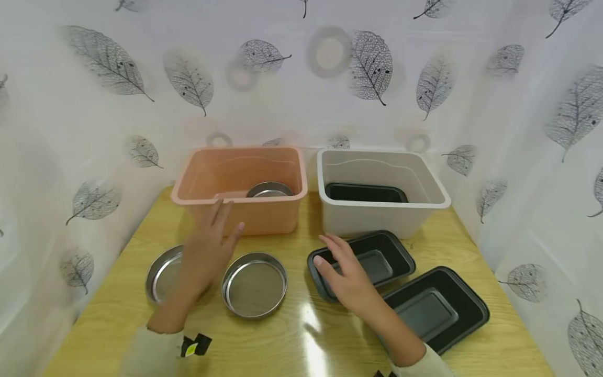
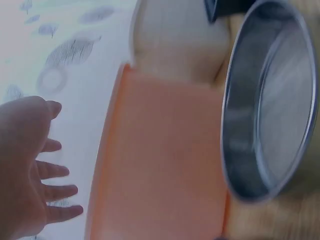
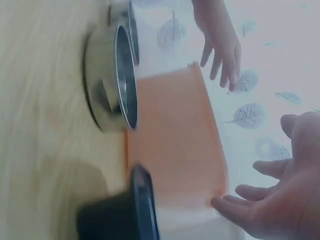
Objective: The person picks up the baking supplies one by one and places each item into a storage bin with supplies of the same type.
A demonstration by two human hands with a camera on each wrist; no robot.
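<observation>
My left hand (image 1: 207, 254) hovers with fingers spread in front of the peach bin (image 1: 245, 215) and empty-palmed. It overlaps one round metal cake pan (image 1: 152, 277) in the head view; a second round cake pan (image 1: 254, 289) lies to its right. My right hand (image 1: 350, 280) is held over a dark loaf pan (image 1: 377, 266), fingers extended and nothing gripped. Another dark loaf pan (image 1: 426, 314) lies nearer me, partly behind the right forearm. In the right wrist view the fingers of the right hand (image 3: 285, 195) are loosely spread, away from the pans.
Inside the peach bin is a round metal pan (image 1: 269, 189). The white bin (image 1: 372, 222) beside it holds a dark loaf pan (image 1: 365, 192). Both bins stand at the back of the wooden table (image 1: 264, 345), against a leaf-patterned curtain (image 1: 292, 104).
</observation>
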